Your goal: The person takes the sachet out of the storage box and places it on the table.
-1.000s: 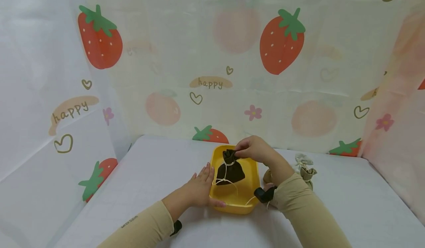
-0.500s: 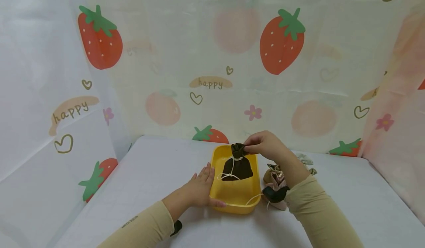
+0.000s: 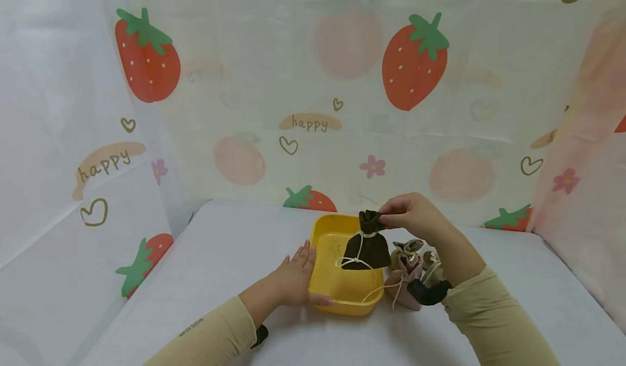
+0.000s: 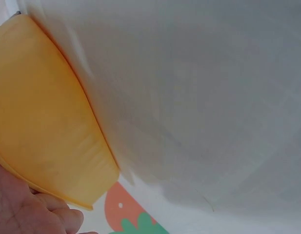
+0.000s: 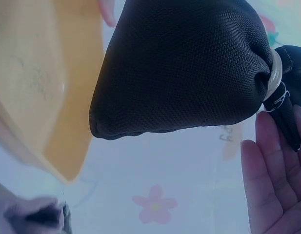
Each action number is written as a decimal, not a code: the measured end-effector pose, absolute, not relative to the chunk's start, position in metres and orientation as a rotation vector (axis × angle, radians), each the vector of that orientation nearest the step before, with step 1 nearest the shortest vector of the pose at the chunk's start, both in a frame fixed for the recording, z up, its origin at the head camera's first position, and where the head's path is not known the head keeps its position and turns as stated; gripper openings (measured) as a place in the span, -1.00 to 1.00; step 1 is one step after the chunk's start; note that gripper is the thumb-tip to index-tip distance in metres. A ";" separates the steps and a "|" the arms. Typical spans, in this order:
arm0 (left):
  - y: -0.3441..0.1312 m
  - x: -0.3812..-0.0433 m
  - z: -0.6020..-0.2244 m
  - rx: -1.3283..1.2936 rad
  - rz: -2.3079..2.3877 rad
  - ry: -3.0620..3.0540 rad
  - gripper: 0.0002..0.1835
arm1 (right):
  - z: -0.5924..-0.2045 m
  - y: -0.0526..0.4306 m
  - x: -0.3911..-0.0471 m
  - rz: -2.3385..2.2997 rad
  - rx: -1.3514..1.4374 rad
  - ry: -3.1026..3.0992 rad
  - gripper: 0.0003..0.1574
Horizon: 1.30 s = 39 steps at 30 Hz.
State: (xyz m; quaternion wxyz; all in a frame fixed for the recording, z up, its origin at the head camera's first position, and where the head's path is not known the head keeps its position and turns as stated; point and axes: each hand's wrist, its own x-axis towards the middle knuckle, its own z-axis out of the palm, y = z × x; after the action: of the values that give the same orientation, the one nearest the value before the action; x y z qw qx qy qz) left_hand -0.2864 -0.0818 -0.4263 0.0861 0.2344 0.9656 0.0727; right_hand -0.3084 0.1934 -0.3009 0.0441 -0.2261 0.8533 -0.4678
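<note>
A black drawstring pouch (image 3: 368, 252) with a pale cord tied in a bow hangs over the right side of the yellow tub (image 3: 344, 307). My right hand (image 3: 415, 213) pinches it by its gathered neck. In the right wrist view the pouch (image 5: 179, 68) fills the upper middle, and the right hand's fingers (image 5: 272, 165) meet its top at the right edge. My left hand (image 3: 293, 276) lies along the tub's left side, fingers straight, thumb at the near rim. The left wrist view shows the tub's outer wall (image 4: 48, 112) with the left hand (image 4: 28, 209) at its rim.
Right of the tub stand several other drawstring pouches: a pinkish one (image 3: 408, 284) in front, its cord reaching over the tub's rim, and a beige one (image 3: 432, 271) partly behind my right wrist. A white cloth covers the table (image 3: 235, 246); a strawberry-printed curtain (image 3: 313, 83) rises behind.
My right hand has carried the black pouch rightward, from over the middle of the tub to its right side. More of the pouches beside the tub now shows. The left hand stays put.
</note>
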 end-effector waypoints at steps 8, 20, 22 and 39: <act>-0.081 -0.285 -0.425 0.672 0.232 2.871 0.39 | -0.301 0.219 -0.289 -1.422 -0.632 2.678 -0.75; -0.081 -0.288 -0.430 0.667 0.248 2.877 0.40 | -0.312 0.263 -0.266 -1.406 -0.575 2.741 -0.73; -0.081 -0.288 -0.430 0.667 0.246 2.877 0.41 | -0.315 0.271 -0.263 -1.384 -0.578 2.759 -0.73; -0.081 -0.287 -0.428 0.665 0.254 2.868 0.40 | -0.348 0.326 -0.248 -1.423 -0.469 2.714 -0.71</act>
State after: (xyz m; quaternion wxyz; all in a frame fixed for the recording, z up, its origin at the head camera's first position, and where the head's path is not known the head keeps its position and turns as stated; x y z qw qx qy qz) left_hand -0.2865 -0.0810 -0.4284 0.0929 0.2240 0.9664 0.0857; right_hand -0.2483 0.3259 -0.3475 0.0206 -0.1512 0.8753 -0.4589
